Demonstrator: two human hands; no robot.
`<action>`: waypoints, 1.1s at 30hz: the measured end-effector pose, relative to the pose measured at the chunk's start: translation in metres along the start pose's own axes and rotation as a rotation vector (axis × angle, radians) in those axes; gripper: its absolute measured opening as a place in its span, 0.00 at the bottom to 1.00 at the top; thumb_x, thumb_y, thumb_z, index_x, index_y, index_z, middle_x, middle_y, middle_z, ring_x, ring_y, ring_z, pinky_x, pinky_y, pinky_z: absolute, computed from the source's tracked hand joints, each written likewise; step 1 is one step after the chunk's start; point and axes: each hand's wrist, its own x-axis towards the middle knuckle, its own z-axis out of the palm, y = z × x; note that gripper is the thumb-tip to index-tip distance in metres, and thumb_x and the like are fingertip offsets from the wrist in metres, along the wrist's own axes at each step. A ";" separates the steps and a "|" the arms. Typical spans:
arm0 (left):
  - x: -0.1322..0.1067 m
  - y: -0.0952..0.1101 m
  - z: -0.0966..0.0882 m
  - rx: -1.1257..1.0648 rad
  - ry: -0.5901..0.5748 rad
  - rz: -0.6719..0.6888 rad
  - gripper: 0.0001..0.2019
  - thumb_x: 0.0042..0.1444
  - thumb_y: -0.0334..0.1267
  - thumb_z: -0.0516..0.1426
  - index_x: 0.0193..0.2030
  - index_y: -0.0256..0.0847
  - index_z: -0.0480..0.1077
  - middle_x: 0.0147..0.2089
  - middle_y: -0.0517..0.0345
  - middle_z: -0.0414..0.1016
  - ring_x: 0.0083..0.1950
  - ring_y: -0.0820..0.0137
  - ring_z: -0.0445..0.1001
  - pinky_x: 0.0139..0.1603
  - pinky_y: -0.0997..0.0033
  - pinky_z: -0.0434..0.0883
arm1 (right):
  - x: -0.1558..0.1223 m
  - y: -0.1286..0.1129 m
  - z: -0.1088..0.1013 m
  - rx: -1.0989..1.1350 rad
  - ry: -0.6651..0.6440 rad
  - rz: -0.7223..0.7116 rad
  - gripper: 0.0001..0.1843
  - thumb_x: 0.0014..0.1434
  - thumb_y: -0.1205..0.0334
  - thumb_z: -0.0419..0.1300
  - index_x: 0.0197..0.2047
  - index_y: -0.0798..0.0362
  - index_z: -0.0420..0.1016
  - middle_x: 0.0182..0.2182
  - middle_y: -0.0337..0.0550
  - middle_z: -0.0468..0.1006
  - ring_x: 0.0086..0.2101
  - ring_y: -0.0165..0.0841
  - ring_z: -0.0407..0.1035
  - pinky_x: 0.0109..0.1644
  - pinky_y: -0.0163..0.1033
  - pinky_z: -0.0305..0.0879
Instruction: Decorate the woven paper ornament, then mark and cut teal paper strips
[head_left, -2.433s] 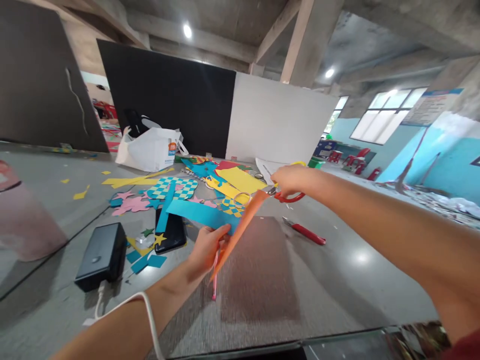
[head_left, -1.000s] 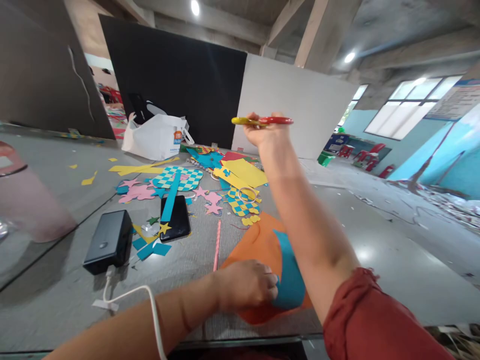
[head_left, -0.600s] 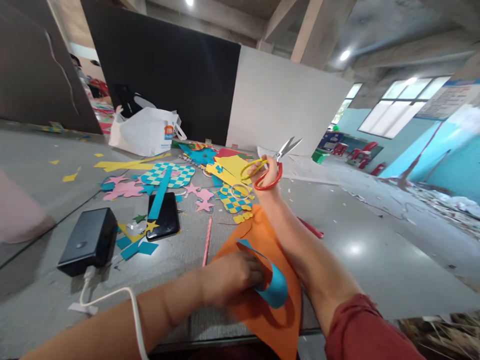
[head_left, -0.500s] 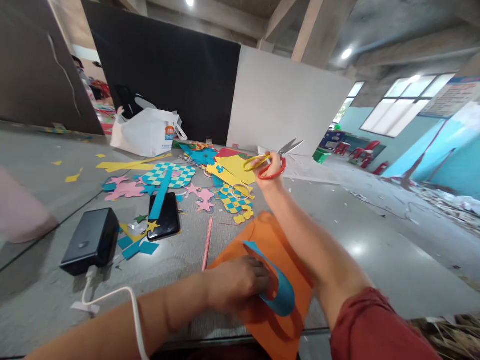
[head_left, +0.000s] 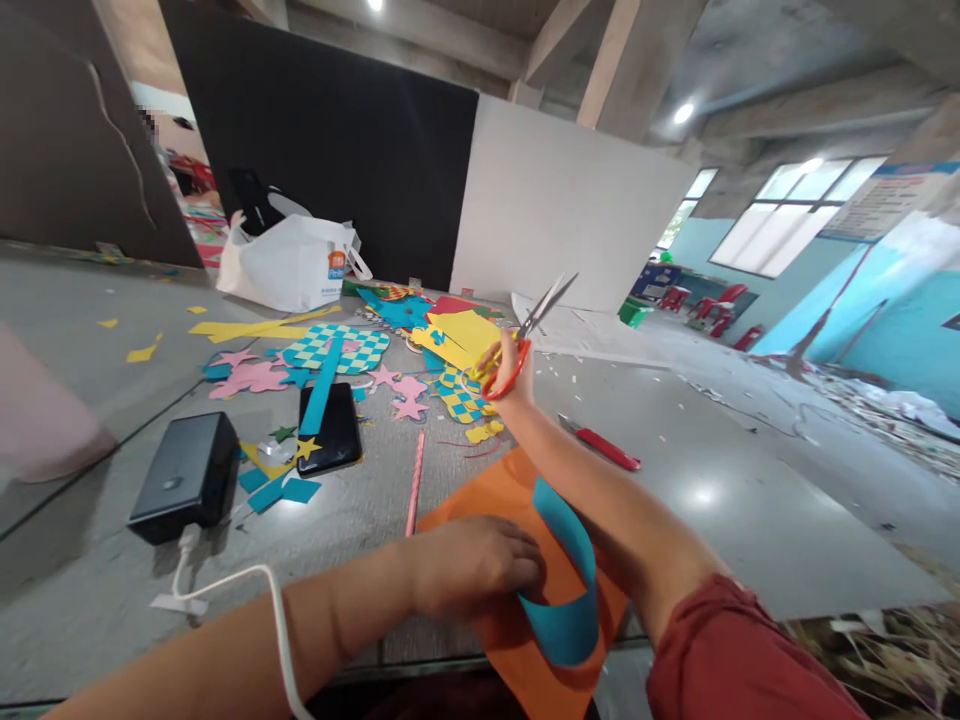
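Note:
My left hand [head_left: 487, 568] is closed at the near edge of the table, its fingertips around one end of a blue paper strip [head_left: 574, 635]. The strip curls away to the right over an orange sheet of paper [head_left: 480, 505], which lies partly under the hand and juts past the table edge. My right hand [head_left: 511, 370] reaches forward, closed on a pair of scissors [head_left: 544, 305] with one red and one yellow handle, blades pointing up and away. Below that hand sit a yellow-and-blue woven paper piece [head_left: 457, 395] and yellow sheets [head_left: 469, 335].
A red-handled cutter [head_left: 607, 448] lies right of my forearm. To the left are a phone [head_left: 330, 440], a black box [head_left: 184, 475] with a white cable, pink cutouts [head_left: 251, 375] and a checkered piece [head_left: 367, 350]. A pink pencil [head_left: 415, 485] lies centrally; a white bag [head_left: 281, 265] stands behind.
My right hand has moved down and left with the scissors. The red-handled cutter now shows beside my forearm. The blue strip's loop has swung lower while my left hand stays nearly in place.

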 end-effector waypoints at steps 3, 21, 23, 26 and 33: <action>-0.004 0.000 -0.001 -0.145 0.037 -0.076 0.10 0.53 0.26 0.59 0.41 0.41 0.72 0.46 0.46 0.82 0.50 0.57 0.79 0.54 0.60 0.74 | -0.023 0.019 -0.018 0.066 0.028 -0.007 0.25 0.58 0.34 0.61 0.38 0.47 0.62 0.18 0.28 0.66 0.18 0.28 0.65 0.22 0.33 0.63; -0.044 -0.046 -0.077 -0.948 1.735 -0.807 0.15 0.37 0.41 0.72 0.29 0.39 0.74 0.29 0.53 0.82 0.37 0.57 0.84 0.42 0.60 0.80 | -0.038 0.012 -0.056 -0.202 -0.299 0.196 0.26 0.46 0.42 0.76 0.36 0.49 0.71 0.21 0.30 0.67 0.21 0.28 0.60 0.23 0.34 0.57; -0.046 -0.044 -0.081 -0.889 1.762 -0.784 0.17 0.35 0.44 0.73 0.27 0.39 0.73 0.27 0.54 0.80 0.37 0.57 0.84 0.41 0.61 0.79 | -0.044 0.008 -0.053 -0.309 -0.394 0.174 0.27 0.40 0.46 0.79 0.36 0.50 0.73 0.21 0.30 0.67 0.23 0.29 0.59 0.26 0.34 0.55; -0.045 -0.041 -0.087 -0.842 1.799 -0.811 0.19 0.35 0.46 0.73 0.25 0.39 0.70 0.22 0.60 0.74 0.31 0.63 0.81 0.38 0.66 0.78 | -0.053 0.001 -0.049 -0.577 -0.597 0.054 0.27 0.46 0.43 0.76 0.39 0.50 0.72 0.24 0.31 0.68 0.26 0.31 0.60 0.31 0.37 0.56; -0.047 -0.038 -0.092 -0.820 1.770 -0.932 0.16 0.39 0.46 0.69 0.23 0.39 0.70 0.19 0.60 0.72 0.21 0.73 0.70 0.22 0.75 0.66 | -0.063 -0.005 -0.047 -0.802 -0.773 0.012 0.28 0.57 0.35 0.66 0.44 0.49 0.65 0.27 0.32 0.66 0.29 0.32 0.61 0.35 0.39 0.57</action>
